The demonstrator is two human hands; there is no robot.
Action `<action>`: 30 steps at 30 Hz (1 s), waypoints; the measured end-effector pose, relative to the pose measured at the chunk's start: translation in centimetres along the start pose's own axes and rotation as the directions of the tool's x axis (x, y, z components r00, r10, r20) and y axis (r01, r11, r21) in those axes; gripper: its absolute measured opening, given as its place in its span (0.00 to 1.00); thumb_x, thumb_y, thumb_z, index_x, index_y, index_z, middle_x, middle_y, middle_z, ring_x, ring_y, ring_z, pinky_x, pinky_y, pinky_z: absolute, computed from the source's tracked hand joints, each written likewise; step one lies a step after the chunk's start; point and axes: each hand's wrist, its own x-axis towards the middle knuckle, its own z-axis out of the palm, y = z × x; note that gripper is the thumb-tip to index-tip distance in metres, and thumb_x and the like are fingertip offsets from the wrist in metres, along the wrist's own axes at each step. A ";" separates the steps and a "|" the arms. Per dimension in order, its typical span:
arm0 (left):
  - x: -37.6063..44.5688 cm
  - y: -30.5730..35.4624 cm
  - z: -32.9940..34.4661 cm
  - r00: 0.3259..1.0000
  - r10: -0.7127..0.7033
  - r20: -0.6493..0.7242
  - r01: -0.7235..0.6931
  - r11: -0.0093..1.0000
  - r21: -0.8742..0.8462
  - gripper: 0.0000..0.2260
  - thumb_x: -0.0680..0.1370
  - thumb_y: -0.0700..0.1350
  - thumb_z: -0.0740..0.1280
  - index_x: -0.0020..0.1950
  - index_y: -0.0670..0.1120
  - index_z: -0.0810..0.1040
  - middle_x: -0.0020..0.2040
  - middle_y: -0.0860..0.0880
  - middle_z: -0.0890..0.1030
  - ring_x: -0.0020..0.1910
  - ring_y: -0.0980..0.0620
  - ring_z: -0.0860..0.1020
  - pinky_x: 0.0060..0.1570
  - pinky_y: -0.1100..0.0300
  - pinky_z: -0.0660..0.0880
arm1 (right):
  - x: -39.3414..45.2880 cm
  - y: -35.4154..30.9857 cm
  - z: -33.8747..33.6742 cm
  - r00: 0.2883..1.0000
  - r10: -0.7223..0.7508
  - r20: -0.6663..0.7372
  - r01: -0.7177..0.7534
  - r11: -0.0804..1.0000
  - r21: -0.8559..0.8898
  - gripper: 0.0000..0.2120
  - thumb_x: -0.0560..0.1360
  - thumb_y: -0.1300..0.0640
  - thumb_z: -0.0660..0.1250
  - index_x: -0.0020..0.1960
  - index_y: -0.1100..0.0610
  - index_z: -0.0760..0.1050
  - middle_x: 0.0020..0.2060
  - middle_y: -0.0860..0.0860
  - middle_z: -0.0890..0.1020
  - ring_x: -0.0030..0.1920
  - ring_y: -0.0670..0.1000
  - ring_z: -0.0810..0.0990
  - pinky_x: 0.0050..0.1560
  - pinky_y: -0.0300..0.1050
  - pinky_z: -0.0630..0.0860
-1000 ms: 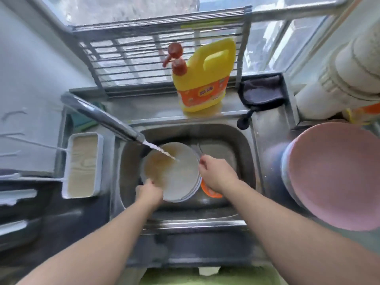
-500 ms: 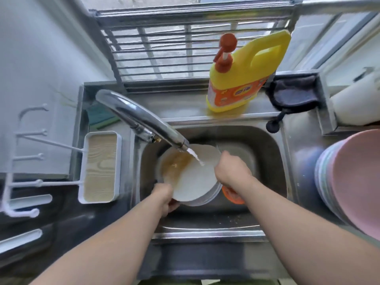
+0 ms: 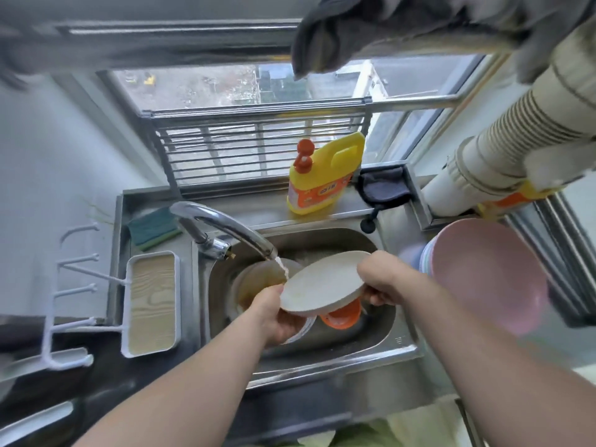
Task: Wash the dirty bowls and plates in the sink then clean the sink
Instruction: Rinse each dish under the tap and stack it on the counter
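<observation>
Both hands pinch 1 cream plate [image 3: 322,287] over the sink [image 3: 380,330]: left hand [image 3: 277,314] on its near rim, right hand [image 3: 383,282] on the far edge, faucet [image 3: 225,225] water striking it. Wet rims could slip onto the orange dish [image 3: 342,316] beneath. Yellow detergent jug [image 3: 322,175] label: unreadable.

Single head cam, close above the sink [image 3: 380,346], angled forward and down toward the window [image 3: 225,88].

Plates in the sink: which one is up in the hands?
The cream plate, lifted and tilted, with the left hand and right hand gripping its edges. The brown-stained plate lies below.
</observation>
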 end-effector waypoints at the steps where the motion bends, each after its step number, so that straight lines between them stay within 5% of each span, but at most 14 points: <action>1: -0.4 0.3 -0.3 0.999 0.033 0.006 -0.033 0.998 0.048 0.12 0.86 0.44 0.64 0.57 0.37 0.81 0.39 0.41 0.87 0.30 0.44 0.86 0.26 0.55 0.81 | -0.7 1.1 0.2 0.999 0.027 0.041 -0.029 0.999 0.038 0.11 0.74 0.66 0.51 0.39 0.61 0.70 0.20 0.56 0.71 0.15 0.49 0.63 0.23 0.31 0.58; 5: -2.2 2.3 -1.8 0.981 0.185 -0.056 -0.161 0.944 0.289 0.10 0.84 0.49 0.65 0.57 0.44 0.80 0.36 0.45 0.81 0.32 0.48 0.79 0.28 0.60 0.76 | -1.1 4.6 4.6 0.969 0.126 0.210 -0.161 0.975 0.155 0.08 0.75 0.65 0.52 0.45 0.59 0.70 0.25 0.56 0.73 0.20 0.50 0.67 0.25 0.33 0.58; 7: -3.0 3.5 -2.6 0.926 0.376 -0.015 -0.326 0.821 0.469 0.09 0.85 0.49 0.61 0.62 0.49 0.77 0.45 0.46 0.81 0.39 0.47 0.79 0.34 0.57 0.78 | -0.3 5.0 8.0 0.967 0.130 0.219 -0.199 0.922 0.331 0.12 0.74 0.67 0.54 0.53 0.59 0.72 0.33 0.58 0.78 0.27 0.54 0.76 0.29 0.37 0.66; 10: -4.0 5.1 -4.4 0.785 0.602 0.147 -0.542 0.552 0.634 0.18 0.84 0.45 0.58 0.73 0.56 0.71 0.64 0.50 0.80 0.58 0.47 0.80 0.59 0.49 0.79 | 0.4 3.3 12.7 0.964 0.104 0.243 -0.248 0.681 0.689 0.15 0.79 0.69 0.57 0.59 0.56 0.76 0.45 0.56 0.83 0.40 0.57 0.82 0.36 0.45 0.76; 11: -4.6 5.4 -4.9 0.754 0.637 0.161 -0.569 0.511 0.644 0.19 0.84 0.43 0.58 0.74 0.57 0.71 0.65 0.52 0.80 0.59 0.49 0.80 0.60 0.50 0.78 | 0.4 2.3 13.7 0.960 0.090 0.266 -0.270 0.559 0.784 0.16 0.81 0.68 0.57 0.60 0.53 0.77 0.48 0.54 0.84 0.43 0.57 0.83 0.40 0.47 0.79; 14: -6.2 5.5 -6.4 0.727 0.676 0.121 -0.608 0.551 0.572 0.18 0.85 0.38 0.58 0.67 0.57 0.77 0.57 0.51 0.84 0.53 0.52 0.83 0.47 0.59 0.81 | 0.6 -0.7 15.3 0.950 -0.014 0.312 -0.285 0.370 0.884 0.15 0.83 0.61 0.62 0.60 0.42 0.76 0.52 0.51 0.84 0.51 0.59 0.84 0.58 0.58 0.82; 17: -5.9 5.0 -7.4 0.749 0.662 0.013 -0.588 0.656 0.474 0.26 0.81 0.29 0.55 0.68 0.55 0.75 0.58 0.47 0.84 0.50 0.50 0.81 0.37 0.60 0.79 | 1.0 -2.4 14.7 0.980 -0.067 0.189 -0.151 0.371 0.916 0.09 0.84 0.58 0.64 0.55 0.43 0.76 0.52 0.52 0.84 0.53 0.60 0.84 0.58 0.60 0.83; 20: -4.0 4.3 -7.8 0.807 0.579 -0.112 -0.522 0.790 0.322 0.26 0.79 0.31 0.56 0.74 0.51 0.70 0.60 0.41 0.81 0.51 0.42 0.80 0.43 0.53 0.78 | 2.0 -2.1 13.0 0.990 -0.105 -0.097 0.142 0.628 0.765 0.09 0.83 0.48 0.61 0.60 0.42 0.77 0.52 0.49 0.84 0.53 0.58 0.83 0.56 0.64 0.83; 23: -2.7 2.7 -6.9 0.922 0.374 -0.104 -0.368 0.927 0.071 0.13 0.85 0.49 0.61 0.67 0.47 0.76 0.60 0.39 0.83 0.52 0.40 0.81 0.49 0.45 0.81 | 1.3 -1.3 9.7 0.915 -0.223 -0.337 0.351 0.851 0.391 0.10 0.85 0.46 0.56 0.53 0.43 0.76 0.47 0.46 0.83 0.49 0.55 0.80 0.54 0.54 0.79; 26: -0.2 0.8 -5.2 0.977 0.213 0.007 -0.210 0.969 -0.133 0.25 0.84 0.67 0.58 0.67 0.49 0.79 0.61 0.42 0.84 0.58 0.38 0.82 0.50 0.42 0.83 | 0.1 -1.0 6.4 0.814 -0.387 -0.433 0.460 0.885 0.075 0.12 0.86 0.48 0.52 0.52 0.44 0.73 0.44 0.47 0.80 0.46 0.55 0.78 0.45 0.53 0.74; 30: 2.1 -1.5 -2.5 0.995 0.098 0.009 -0.093 0.971 -0.221 0.30 0.84 0.69 0.52 0.69 0.48 0.77 0.65 0.43 0.81 0.57 0.38 0.81 0.40 0.45 0.83 | -0.8 -0.7 3.4 0.644 -0.583 -0.495 0.515 0.809 -0.283 0.15 0.87 0.48 0.51 0.67 0.42 0.73 0.55 0.53 0.83 0.55 0.61 0.80 0.51 0.57 0.79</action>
